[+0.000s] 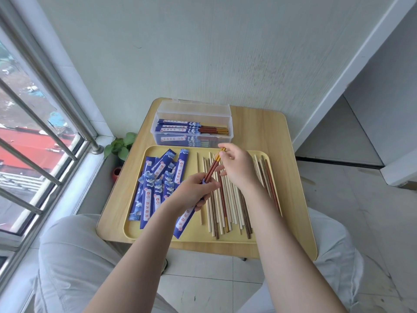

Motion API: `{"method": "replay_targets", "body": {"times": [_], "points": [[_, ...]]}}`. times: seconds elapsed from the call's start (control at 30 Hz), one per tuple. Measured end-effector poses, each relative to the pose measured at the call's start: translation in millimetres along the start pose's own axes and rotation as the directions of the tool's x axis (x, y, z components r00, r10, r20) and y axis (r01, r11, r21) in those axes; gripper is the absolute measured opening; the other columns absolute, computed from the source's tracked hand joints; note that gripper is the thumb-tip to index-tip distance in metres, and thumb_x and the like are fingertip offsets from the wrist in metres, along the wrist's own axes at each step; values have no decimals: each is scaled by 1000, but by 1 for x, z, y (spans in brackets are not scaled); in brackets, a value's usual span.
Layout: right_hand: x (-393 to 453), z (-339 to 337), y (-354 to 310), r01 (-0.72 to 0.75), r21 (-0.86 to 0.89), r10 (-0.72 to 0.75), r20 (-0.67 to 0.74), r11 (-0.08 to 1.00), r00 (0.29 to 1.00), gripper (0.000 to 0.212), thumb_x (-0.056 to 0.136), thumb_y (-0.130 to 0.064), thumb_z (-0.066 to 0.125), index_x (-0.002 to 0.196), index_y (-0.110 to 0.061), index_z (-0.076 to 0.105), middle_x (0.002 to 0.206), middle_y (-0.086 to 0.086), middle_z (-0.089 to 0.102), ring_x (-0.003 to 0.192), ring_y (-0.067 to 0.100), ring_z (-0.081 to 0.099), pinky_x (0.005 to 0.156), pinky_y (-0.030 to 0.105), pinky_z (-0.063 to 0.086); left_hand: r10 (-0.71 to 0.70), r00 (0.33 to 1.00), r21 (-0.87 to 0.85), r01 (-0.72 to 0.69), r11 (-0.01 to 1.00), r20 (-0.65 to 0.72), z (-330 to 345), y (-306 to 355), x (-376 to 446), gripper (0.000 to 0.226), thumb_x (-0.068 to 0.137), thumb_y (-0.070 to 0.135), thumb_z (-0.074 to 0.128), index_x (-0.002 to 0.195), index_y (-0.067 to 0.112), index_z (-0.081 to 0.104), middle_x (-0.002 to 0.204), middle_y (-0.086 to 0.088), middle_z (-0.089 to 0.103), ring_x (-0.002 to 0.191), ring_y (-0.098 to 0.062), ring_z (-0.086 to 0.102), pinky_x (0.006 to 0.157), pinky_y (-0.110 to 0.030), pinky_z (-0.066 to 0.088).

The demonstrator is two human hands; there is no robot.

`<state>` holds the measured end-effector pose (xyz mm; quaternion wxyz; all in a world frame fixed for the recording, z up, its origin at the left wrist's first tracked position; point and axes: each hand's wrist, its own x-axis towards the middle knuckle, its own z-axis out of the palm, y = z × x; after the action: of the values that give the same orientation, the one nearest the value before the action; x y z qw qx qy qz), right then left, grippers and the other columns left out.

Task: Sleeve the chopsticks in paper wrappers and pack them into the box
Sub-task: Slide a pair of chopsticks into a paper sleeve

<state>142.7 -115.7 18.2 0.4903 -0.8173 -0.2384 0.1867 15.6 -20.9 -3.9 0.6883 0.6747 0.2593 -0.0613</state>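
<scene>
My left hand (pixel 194 190) grips a blue paper wrapper (pixel 186 219) near its open top, above the yellow tray (pixel 158 236). A pair of red-brown chopsticks with gold ends (pixel 213 166) sticks partway out of that wrapper. My right hand (pixel 237 168) pinches the gold ends of the pair. Loose blue wrappers (pixel 155 184) lie heaped on the tray's left half. Loose pale and dark chopsticks (pixel 228 206) lie in a row on its right half. Behind the tray stands the clear plastic box (pixel 191 129) with its lid open, holding several sleeved pairs.
The tray and box sit on a small wooden table (pixel 291 168) against a white wall. A barred window (pixel 45 132) runs along the left, with a small potted plant (pixel 121 147) by the table's left edge. My knees show below the table.
</scene>
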Motion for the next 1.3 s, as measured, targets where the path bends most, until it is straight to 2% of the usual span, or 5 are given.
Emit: {"method": "replay_targets", "body": {"times": [0.27, 0.5, 0.7, 0.97, 1.3], "points": [[33, -8, -12, -155, 465, 208, -66, 872, 976, 12, 100, -3, 56, 106, -8, 65, 103, 17, 70, 68, 20, 74, 66, 33, 61, 180, 953, 529, -26, 848, -243, -28, 40, 32, 23, 91, 30, 71, 103, 13, 61, 79, -1, 67, 59, -13, 63, 57, -30, 57], [84, -14, -12, -119, 763, 451, -241, 636, 859, 9, 98, -1, 58, 104, -7, 62, 102, 17, 67, 73, 22, 74, 70, 30, 61, 680, 615, 837, -59, 544, -399, -60, 46, 69, 65, 86, 37, 69, 141, 13, 44, 148, -11, 43, 141, -30, 36, 120, -51, 23], [117, -1, -4, -108, 786, 539, -311, 609, 783, 14, 99, 1, 55, 112, -2, 60, 98, 20, 69, 72, 23, 74, 70, 30, 63, 463, 775, 820, 122, 560, -431, -78, 44, 94, 73, 97, 31, 57, 157, 12, 20, 166, -13, 13, 155, -29, 3, 126, -43, 8], [129, 32, -6, -241, 606, 463, -240, 758, 853, 13, 101, -6, 54, 111, -3, 62, 85, 15, 71, 62, 21, 73, 62, 29, 62, 344, 849, 850, 205, 486, -401, -89, 33, 113, 76, 100, 41, 47, 161, 16, 9, 168, -11, 5, 155, -28, -3, 125, -44, 1], [124, 26, 6, -75, -436, -53, -274, 897, 960, 18, 99, -22, 59, 104, -12, 73, 116, 1, 64, 83, 17, 56, 59, 25, 35, 349, 855, 903, 267, 336, -383, -91, 25, 118, 71, 96, 42, 51, 157, 19, 22, 162, -11, 23, 150, -31, 16, 122, -44, 11]]}}
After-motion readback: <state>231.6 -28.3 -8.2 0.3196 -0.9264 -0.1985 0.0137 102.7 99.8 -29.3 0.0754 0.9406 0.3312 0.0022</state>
